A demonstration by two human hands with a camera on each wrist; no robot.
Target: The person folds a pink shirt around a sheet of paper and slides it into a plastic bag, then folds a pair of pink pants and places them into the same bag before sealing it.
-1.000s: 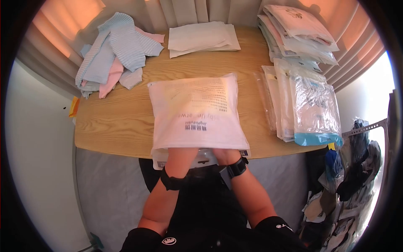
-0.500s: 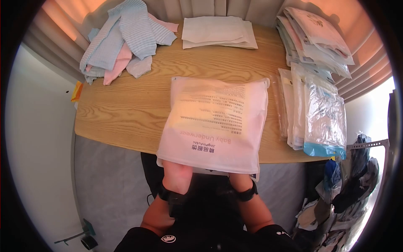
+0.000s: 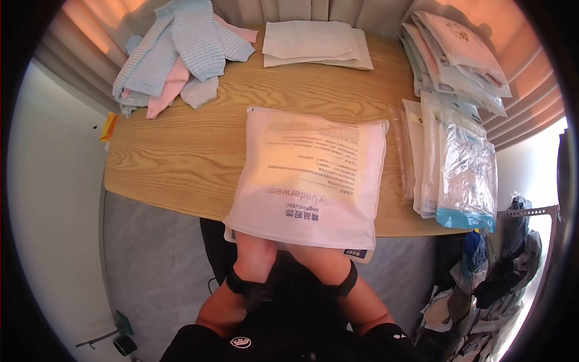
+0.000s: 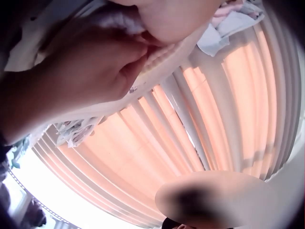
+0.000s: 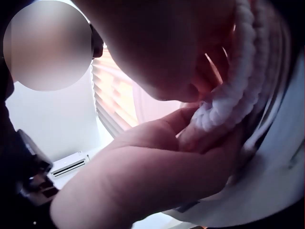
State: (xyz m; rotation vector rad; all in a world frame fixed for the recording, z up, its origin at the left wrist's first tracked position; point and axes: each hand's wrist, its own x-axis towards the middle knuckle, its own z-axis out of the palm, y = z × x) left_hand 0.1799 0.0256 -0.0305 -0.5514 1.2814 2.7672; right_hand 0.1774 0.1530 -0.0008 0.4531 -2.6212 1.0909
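Note:
A white frosted zip bag [image 3: 313,175] printed "Baby Underwear" spreads over the table's front edge, a yellowish shape showing through it. Below its lower edge my left hand [image 3: 255,256] and right hand [image 3: 319,260] reach underneath, their fingers hidden in the head view. In the right wrist view a pale knitted garment [image 5: 226,107] with a thick ribbed edge shows; the left hand [image 5: 157,167] pinches it between thumb and fingers. From above, the right hand [image 5: 143,43] meets the same edge. In the left wrist view the right hand's fingers curl against the knit.
Striped blue and pink knitwear [image 3: 193,45] is heaped at the back left. White flat sheets [image 3: 313,41] lie at the back middle. Packed bags [image 3: 458,48] are stacked at the back right, with clear and frosted bags [image 3: 467,175] in front. A rack [image 3: 518,259] stands beyond the table's right side.
The bag has shifted right in view, and its printed face shows more fully. In the last half second my right hand has moved left under the bag, closer to my left hand.

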